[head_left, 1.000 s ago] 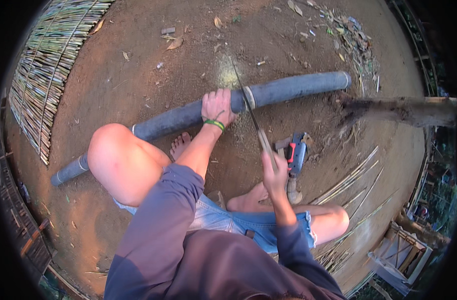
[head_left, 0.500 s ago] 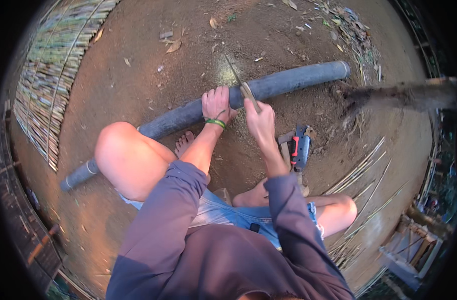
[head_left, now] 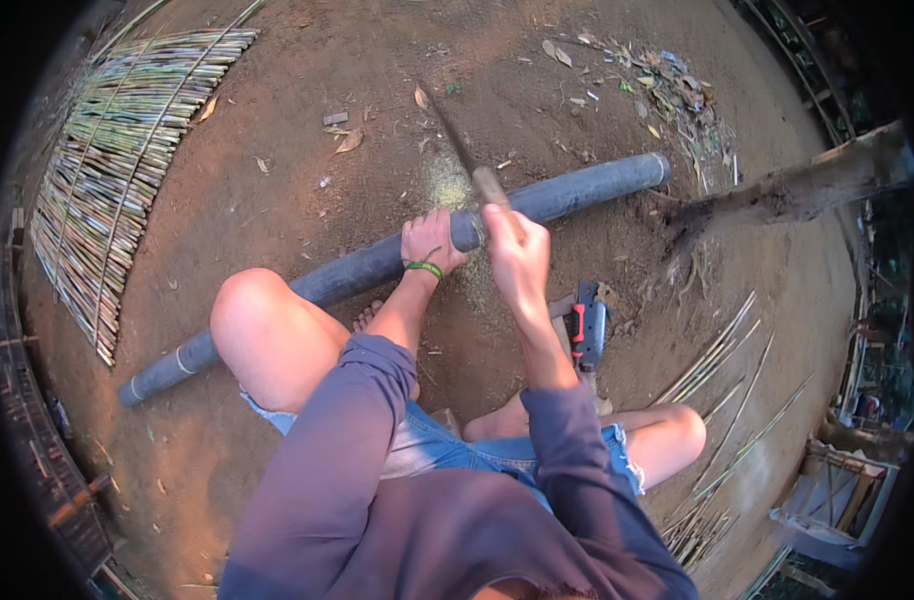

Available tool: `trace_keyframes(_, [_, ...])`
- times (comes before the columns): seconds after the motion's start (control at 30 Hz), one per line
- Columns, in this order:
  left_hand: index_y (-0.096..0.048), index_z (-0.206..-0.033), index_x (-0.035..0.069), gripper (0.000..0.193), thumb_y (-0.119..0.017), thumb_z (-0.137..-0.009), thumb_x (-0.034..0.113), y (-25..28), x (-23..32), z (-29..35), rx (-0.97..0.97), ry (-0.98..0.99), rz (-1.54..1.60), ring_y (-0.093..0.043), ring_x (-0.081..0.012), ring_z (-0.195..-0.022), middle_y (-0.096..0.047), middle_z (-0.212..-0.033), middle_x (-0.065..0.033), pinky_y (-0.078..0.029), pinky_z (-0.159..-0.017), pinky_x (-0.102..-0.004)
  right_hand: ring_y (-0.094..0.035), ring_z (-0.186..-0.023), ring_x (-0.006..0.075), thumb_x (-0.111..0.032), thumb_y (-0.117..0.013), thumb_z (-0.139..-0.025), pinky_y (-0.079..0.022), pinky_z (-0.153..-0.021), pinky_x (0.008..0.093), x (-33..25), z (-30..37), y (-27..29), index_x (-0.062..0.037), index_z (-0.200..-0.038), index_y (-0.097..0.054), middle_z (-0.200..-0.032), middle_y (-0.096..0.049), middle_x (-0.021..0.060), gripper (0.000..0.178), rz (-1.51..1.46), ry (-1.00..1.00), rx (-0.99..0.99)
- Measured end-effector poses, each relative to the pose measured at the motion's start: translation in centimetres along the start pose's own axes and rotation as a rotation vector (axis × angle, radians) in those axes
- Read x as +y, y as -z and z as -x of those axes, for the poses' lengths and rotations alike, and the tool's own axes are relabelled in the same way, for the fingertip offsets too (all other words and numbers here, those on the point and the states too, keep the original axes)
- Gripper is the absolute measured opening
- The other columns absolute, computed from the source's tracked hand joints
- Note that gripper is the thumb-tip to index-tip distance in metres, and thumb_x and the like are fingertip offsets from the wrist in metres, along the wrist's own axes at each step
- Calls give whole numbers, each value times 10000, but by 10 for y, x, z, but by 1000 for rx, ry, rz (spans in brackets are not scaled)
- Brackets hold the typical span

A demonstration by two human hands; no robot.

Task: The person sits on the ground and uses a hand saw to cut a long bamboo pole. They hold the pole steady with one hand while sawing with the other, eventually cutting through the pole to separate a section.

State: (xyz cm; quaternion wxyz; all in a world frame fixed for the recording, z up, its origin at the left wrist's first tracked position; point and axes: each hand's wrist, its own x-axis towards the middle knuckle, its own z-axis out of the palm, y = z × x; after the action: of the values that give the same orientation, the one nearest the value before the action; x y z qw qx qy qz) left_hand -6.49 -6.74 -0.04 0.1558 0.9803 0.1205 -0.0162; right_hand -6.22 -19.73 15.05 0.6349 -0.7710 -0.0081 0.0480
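Observation:
A long, thick, dark grey bamboo pole [head_left: 352, 274] lies slantwise on the ground before me, its right end farther away. My left hand [head_left: 432, 243] presses down on it near the middle, fingers closed over its top; a green band circles the wrist. Just to the right, my right hand [head_left: 517, 255] grips the handle of a handsaw [head_left: 450, 128], whose narrow blade points away from me beyond the pole. A pale cut mark shows on the pole between my hands. Yellowish sawdust [head_left: 449, 185] is scattered on the soil under and beyond it.
A red-and-black-handled tool [head_left: 579, 325] and a dark blade sheath [head_left: 595, 325] lie by my right shin. Split bamboo strips [head_left: 717, 350] are at the right. A bound slat mat [head_left: 127, 160] lies far left. A wooden post [head_left: 802, 185] stands at the right, near leaf litter [head_left: 677, 95].
My right hand has pushed the saw forward, so its handle now reaches past the pole. My left hand stays on the pole. The whole view has shifted slightly.

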Motion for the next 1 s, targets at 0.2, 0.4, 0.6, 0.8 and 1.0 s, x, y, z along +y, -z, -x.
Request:
trace_keyframes(0.2, [-674, -1246, 127, 828, -918, -536, 475, 8, -10, -22, -242, -12, 50, -701, -315, -1144, -726, -1214, -110, -535, -1001, -441, -361, -508, 86, -199, -513, -1060, -270, -478, 287, -82, 50, 71, -33, -728, -429, -581, -391, 9, 381, -246, 348, 38])
trace_keyframes(0.4, [-665, -1359, 85, 985, -898, -500, 509, 37, -29, -62, -801, -48, 315, -705, -342, -1154, -729, -1258, -185, -544, -1014, -441, -385, -495, 87, -245, -577, -1034, -286, -488, 270, -12, 135, 125, -42, -683, -456, -572, -431, 6, 424, -105, 134, 54])
trace_keyframes(0.6, [-701, -1208, 79, 831, -916, -522, 497, 26, -19, -45, -463, 15, 187, -710, -356, -1135, -733, -1235, -174, -560, -979, -440, -378, -544, 59, -259, -631, -1036, -263, -495, 289, 45, 139, 105, -44, -763, -560, -615, -445, -41, 355, 34, -160, 29])
trace_keyframes(0.8, [-676, -1136, 69, 733, -924, -579, 476, 32, -10, -35, -302, 9, 117, -709, -362, -1116, -733, -1191, -161, -546, -977, -459, -382, -625, 92, -252, -634, -1029, -301, -555, 357, 49, 97, 70, 35, -777, -582, -608, -442, 0, 386, 162, -225, -4])
trace_keyframes(1.0, [-669, -1113, 82, 704, -939, -583, 460, 24, -4, -20, -184, -17, 93, -705, -335, -1097, -720, -1138, -134, -529, -957, -465, -429, -665, 103, -266, -642, -1029, -346, -585, 354, 41, 92, 63, 53, -826, -638, -629, -482, 20, 378, 157, -266, -5])
